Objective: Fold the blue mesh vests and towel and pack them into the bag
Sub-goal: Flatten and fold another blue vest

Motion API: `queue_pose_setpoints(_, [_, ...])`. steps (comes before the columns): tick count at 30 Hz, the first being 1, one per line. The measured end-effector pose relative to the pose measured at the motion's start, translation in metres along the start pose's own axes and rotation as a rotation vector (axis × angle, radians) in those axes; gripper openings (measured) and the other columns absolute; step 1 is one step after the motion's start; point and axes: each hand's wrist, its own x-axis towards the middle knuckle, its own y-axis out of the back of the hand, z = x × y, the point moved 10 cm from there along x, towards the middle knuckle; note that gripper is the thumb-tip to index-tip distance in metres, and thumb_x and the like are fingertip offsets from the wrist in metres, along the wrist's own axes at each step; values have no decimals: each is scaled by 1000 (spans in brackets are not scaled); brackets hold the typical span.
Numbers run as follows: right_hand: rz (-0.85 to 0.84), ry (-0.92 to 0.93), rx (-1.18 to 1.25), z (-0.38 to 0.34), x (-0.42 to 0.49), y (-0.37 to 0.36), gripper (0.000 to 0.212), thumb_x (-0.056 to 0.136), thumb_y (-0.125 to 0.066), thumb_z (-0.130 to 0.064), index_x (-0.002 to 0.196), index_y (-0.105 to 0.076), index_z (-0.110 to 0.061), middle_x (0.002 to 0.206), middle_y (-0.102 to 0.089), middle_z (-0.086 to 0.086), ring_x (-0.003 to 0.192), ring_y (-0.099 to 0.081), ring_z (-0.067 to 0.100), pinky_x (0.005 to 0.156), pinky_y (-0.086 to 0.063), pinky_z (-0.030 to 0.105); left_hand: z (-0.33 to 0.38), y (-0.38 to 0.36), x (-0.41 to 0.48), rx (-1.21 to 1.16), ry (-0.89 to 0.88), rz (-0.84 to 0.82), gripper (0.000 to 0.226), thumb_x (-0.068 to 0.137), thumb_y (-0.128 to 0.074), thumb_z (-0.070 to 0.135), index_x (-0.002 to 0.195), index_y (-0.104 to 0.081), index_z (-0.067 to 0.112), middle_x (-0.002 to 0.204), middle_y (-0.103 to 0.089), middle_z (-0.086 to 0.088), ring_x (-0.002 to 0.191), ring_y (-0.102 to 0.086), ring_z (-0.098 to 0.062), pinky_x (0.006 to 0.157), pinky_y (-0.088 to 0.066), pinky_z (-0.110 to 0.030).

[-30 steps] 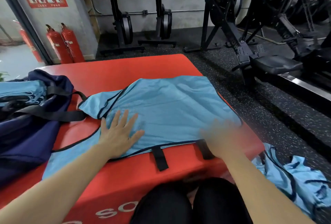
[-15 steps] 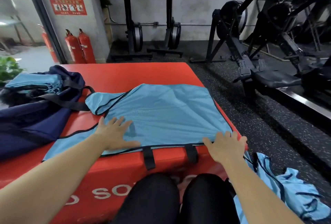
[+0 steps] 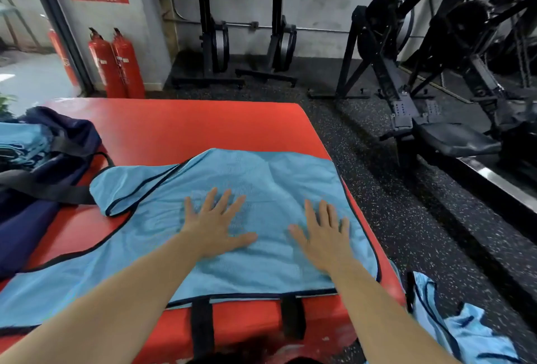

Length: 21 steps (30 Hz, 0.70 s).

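Observation:
A light blue mesh vest (image 3: 261,177) with dark trim lies spread flat on the red padded box (image 3: 186,125). My left hand (image 3: 215,224) presses flat on its middle, fingers spread. My right hand (image 3: 325,233) lies flat on the vest near its right edge, fingers straight. A navy bag (image 3: 37,195) sits open at the left of the box, with folded blue fabric (image 3: 23,142) inside it. More blue vests (image 3: 462,331) lie crumpled on the floor at the lower right.
Two red fire extinguishers (image 3: 116,64) stand by the wall behind the box. Black rowing machines (image 3: 406,78) fill the floor at the back and right. The box's right edge drops to speckled rubber flooring (image 3: 392,189).
Both hands have moved forward onto the vest's middle; the right hand came from the front right corner. The fabric has bunched slightly ahead of them.

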Motion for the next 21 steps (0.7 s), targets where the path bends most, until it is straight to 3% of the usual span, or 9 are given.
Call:
queue_pose_setpoints(3, [-7,-6,-38,9,0,-11,100,66,17,-76,155,8,-31,163,14,8,150,13,27,117,3,58,2,-12,-5,38,-11,22,107,57,1,100,147,23,46,160,25,9,147,25,-22,110,11,-69])
queue_pose_setpoints(9, [-46,-39,-19,10,-15,-16,94,73,6,-79,155,9,-32,162,17,6,149,14,28,116,5,60,-1,-17,-22,47,-20,26,106,63,-4,99,150,20,44,161,23,8,148,24,-21,111,9,-69])
queue_pose_setpoints(12, [-46,-10,-22,13,-39,-16,115,54,30,-86,154,12,-33,162,18,5,149,15,28,117,4,59,6,-21,-38,40,-19,14,108,62,-7,100,150,19,44,161,23,8,148,24,-21,111,10,-68])
queue_pose_setpoints(14, [-64,-10,-35,14,-53,-15,120,49,35,-86,154,11,-34,163,16,4,149,14,28,117,2,58,11,-20,-47,41,-35,-8,111,58,-7,102,151,16,45,162,20,9,149,21,-21,112,7,-66])
queue_pose_setpoints(16, [-92,-17,-30,14,-55,-8,104,69,10,-88,155,-5,-33,164,3,4,150,2,26,116,-7,54,10,-8,-48,18,-42,-10,118,51,-2,103,153,0,45,164,3,9,151,4,-21,115,-6,-59])
queue_pose_setpoints(17, [-79,-28,-19,17,-49,3,89,81,-9,-84,152,-22,-32,161,-14,4,148,-11,25,114,-14,51,6,5,-44,-2,-36,16,118,51,-2,103,152,-14,43,162,-13,8,149,-11,-20,114,-15,-54])
queue_pose_setpoints(19, [35,-44,-7,22,-28,35,56,92,-36,-67,126,-53,-27,139,-47,3,133,-37,24,105,-28,44,-5,35,-31,-12,-15,115,97,69,-18,92,145,-35,33,150,-40,7,138,-34,-18,109,-29,-44])
queue_pose_setpoints(21, [149,-58,-16,28,0,68,41,94,-47,-52,120,-58,-22,127,-55,3,123,-48,25,99,-36,40,-16,61,-12,-3,-25,190,64,91,-40,66,143,-40,28,146,-45,6,136,-38,-18,109,-31,-38])
